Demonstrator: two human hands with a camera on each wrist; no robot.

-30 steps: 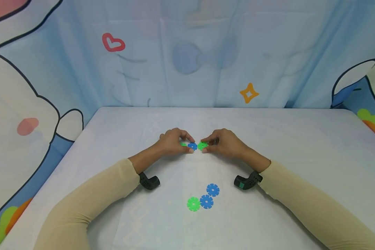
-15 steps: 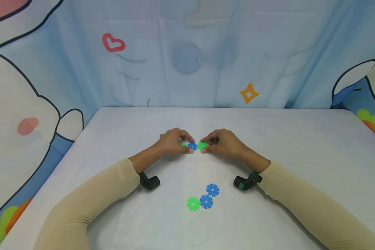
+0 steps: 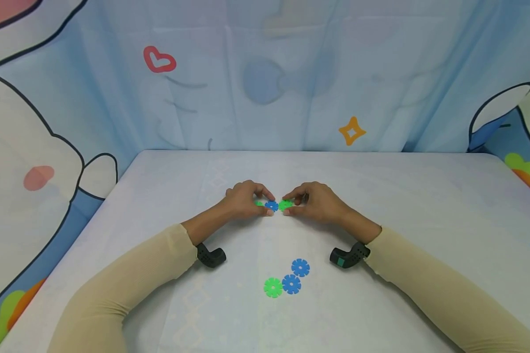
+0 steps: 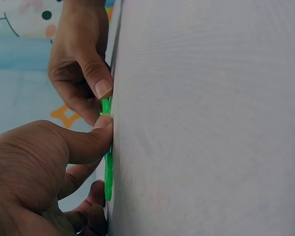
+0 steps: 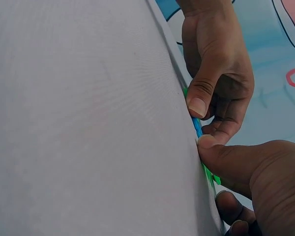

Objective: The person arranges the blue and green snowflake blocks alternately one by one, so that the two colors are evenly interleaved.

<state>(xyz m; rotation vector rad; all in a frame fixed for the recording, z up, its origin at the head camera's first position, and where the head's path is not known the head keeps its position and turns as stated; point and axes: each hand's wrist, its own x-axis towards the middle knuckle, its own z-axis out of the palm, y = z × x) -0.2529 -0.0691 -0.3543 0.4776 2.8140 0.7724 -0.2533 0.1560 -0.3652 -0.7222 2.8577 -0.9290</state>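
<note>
In the head view, my left hand pinches a blue notched plastic disc between thumb and index finger. A green notched disc sits beside the blue one, partly hidden under the left hand. Facing it, my right hand pinches another green disc by its edges. The discs form a short row, blue in the middle, edge to edge with the right green one. Both wrist views show them nearly edge-on, low over the cloth: a green disc edge under the left hand, a blue edge between the thumbs.
Nearer the body, a loose green disc and two blue discs, one lower and one upper, lie close together on the white tablecloth. A blue patterned curtain hangs behind the table's far edge.
</note>
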